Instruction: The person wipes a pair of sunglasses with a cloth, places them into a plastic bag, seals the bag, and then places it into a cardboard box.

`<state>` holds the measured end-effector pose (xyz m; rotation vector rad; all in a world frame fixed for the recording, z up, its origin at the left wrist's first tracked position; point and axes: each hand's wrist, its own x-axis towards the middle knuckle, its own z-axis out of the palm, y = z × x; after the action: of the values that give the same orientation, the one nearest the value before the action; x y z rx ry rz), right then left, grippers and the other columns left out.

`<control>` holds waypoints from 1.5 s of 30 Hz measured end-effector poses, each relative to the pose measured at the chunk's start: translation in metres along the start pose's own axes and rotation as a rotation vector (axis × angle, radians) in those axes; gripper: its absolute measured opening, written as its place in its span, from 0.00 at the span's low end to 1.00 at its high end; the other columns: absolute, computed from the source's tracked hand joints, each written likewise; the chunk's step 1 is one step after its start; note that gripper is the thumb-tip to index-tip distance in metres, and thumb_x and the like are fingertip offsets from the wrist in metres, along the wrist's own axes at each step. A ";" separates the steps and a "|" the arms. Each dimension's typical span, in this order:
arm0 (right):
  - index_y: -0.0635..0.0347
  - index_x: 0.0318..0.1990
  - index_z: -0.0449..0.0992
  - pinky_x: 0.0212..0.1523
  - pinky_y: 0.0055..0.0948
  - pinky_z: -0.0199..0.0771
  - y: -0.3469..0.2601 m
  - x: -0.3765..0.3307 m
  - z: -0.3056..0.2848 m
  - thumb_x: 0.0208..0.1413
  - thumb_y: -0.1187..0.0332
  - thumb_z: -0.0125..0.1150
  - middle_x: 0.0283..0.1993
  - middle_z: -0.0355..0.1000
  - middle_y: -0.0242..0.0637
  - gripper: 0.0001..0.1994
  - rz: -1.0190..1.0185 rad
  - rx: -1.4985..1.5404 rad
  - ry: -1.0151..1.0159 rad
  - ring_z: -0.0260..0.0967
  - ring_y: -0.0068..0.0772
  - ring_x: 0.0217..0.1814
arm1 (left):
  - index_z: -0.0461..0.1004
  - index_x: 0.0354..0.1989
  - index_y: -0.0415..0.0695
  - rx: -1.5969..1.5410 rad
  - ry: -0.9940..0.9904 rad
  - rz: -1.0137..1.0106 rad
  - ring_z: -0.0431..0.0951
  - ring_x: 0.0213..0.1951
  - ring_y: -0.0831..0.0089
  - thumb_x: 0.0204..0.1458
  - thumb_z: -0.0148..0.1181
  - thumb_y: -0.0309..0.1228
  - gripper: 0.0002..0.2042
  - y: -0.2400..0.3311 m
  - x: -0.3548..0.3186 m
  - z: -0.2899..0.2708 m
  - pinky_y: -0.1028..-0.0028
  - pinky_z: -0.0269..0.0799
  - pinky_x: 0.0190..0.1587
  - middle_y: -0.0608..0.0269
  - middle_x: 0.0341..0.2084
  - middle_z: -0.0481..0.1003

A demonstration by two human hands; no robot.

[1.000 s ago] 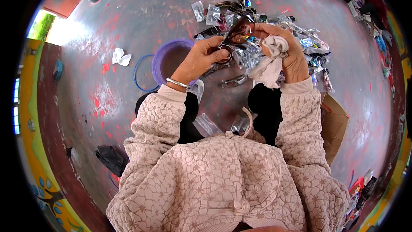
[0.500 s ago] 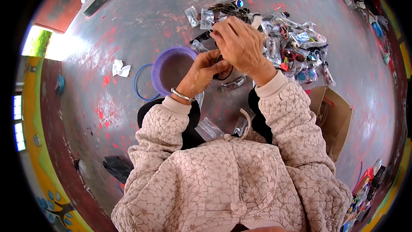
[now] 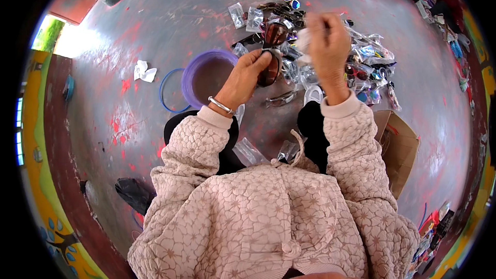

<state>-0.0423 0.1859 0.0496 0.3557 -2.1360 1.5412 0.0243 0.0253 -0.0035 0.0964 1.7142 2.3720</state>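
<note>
Sunglasses point(image 3: 276, 33) pinched in the left hand point(image 3: 242, 76), right of a purple tub point(image 3: 188, 79). Right hand point(image 3: 328, 44) blurred but seemingly closed around a white cloth point(image 3: 303, 41), near the lenses, apparently not touching. Probably partway through wiping this pair; judging by the eyewear pile point(image 3: 368, 51) beyond, perhaps many left, with no telling which already done.

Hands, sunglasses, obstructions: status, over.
Left hand gripping brown-lensed sunglasses. Right hand, blurred, holding pale cloth, apart from sunglasses. Bagged eyewear on floor; nothing visibly blocking.

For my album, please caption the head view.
Left hand holds brown-lensed, dark-framed sunglasses, right hand white cloth, near clear-plastic-bagged eyewear.
</note>
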 end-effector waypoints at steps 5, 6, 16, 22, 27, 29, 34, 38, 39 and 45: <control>0.57 0.26 0.68 0.27 0.31 0.64 -0.005 -0.040 0.049 0.43 0.67 0.58 0.27 0.62 0.35 0.07 -0.616 -0.294 -0.172 0.63 0.35 0.30 | 0.68 0.37 0.41 -0.158 0.229 0.106 0.70 0.33 0.76 0.58 0.42 0.41 0.15 0.002 0.001 0.008 0.76 0.66 0.39 0.63 0.28 0.71; 0.57 0.26 0.68 0.27 0.30 0.64 -0.005 -0.046 0.049 0.43 0.68 0.58 0.27 0.62 0.34 0.06 -0.683 -0.379 -0.238 0.63 0.35 0.31 | 0.67 0.40 0.40 -0.254 0.196 0.097 0.70 0.37 0.74 0.58 0.42 0.38 0.14 0.006 0.000 0.004 0.75 0.66 0.43 0.61 0.32 0.71; 0.60 0.27 0.70 0.24 0.30 0.66 -0.012 -0.025 0.017 0.47 0.70 0.60 0.25 0.66 0.36 0.06 -0.034 0.035 -0.212 0.66 0.37 0.22 | 0.70 0.36 0.36 0.035 0.282 0.051 0.69 0.31 0.79 0.58 0.42 0.31 0.11 0.006 0.006 -0.025 0.80 0.64 0.34 0.65 0.29 0.72; 0.55 0.25 0.69 0.25 0.30 0.65 -0.008 -0.025 0.046 0.44 0.66 0.60 0.27 0.64 0.32 0.07 -0.713 -0.314 -0.168 0.65 0.34 0.30 | 0.70 0.41 0.38 0.233 0.133 0.376 0.67 0.33 0.83 0.54 0.49 0.28 0.09 -0.016 0.000 0.018 0.82 0.63 0.35 0.68 0.32 0.72; 0.56 0.29 0.71 0.22 0.26 0.66 0.038 0.020 0.005 0.47 0.67 0.58 0.30 0.67 0.29 0.05 -0.372 -0.617 0.096 0.66 0.29 0.29 | 0.70 0.39 0.34 0.117 -0.019 -0.233 0.70 0.47 0.71 0.51 0.52 0.25 0.10 0.023 -0.011 0.011 0.74 0.66 0.50 0.51 0.46 0.69; 0.59 0.37 0.71 0.23 0.23 0.65 0.064 0.038 -0.027 0.48 0.69 0.57 0.36 0.70 0.30 0.09 0.136 -0.112 -0.121 0.66 0.23 0.30 | 0.71 0.36 0.34 -0.303 -0.143 -0.097 0.69 0.50 0.66 0.51 0.53 0.27 0.09 0.021 -0.008 0.006 0.69 0.65 0.51 0.45 0.49 0.66; 0.64 0.53 0.65 0.28 0.15 0.64 0.017 0.032 -0.034 0.48 0.72 0.56 0.45 0.71 0.37 0.22 0.421 0.791 -0.588 0.65 0.15 0.32 | 0.69 0.26 0.39 -0.654 -0.351 -0.016 0.66 0.54 0.57 0.49 0.56 0.38 0.13 0.015 -0.018 -0.012 0.54 0.61 0.55 0.38 0.55 0.59; 0.65 0.53 0.65 0.32 0.15 0.67 -0.009 0.024 -0.022 0.48 0.70 0.58 0.43 0.71 0.37 0.22 0.314 0.884 -0.795 0.66 0.15 0.33 | 0.66 0.31 0.34 -1.400 -0.301 0.034 0.70 0.47 0.54 0.50 0.52 0.32 0.11 0.014 -0.017 -0.029 0.49 0.68 0.48 0.41 0.51 0.63; 0.65 0.52 0.66 0.32 0.15 0.67 -0.010 0.024 -0.018 0.48 0.69 0.58 0.43 0.72 0.37 0.21 0.370 0.841 -0.793 0.66 0.15 0.33 | 0.64 0.27 0.35 -1.480 -0.255 0.019 0.68 0.50 0.52 0.49 0.52 0.29 0.09 0.015 -0.010 -0.029 0.50 0.67 0.50 0.42 0.53 0.61; 0.63 0.44 0.73 0.26 0.14 0.66 0.010 0.021 -0.012 0.53 0.63 0.57 0.35 0.72 0.36 0.15 0.617 0.696 -0.602 0.66 0.15 0.27 | 0.66 0.25 0.37 -1.201 -0.311 0.082 0.61 0.57 0.54 0.46 0.55 0.25 0.06 0.005 0.001 -0.018 0.57 0.61 0.57 0.42 0.57 0.56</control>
<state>-0.0624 0.2016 0.0556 0.4510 -2.1583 2.8454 0.0197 0.0071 -0.0046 0.3038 0.0090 2.8060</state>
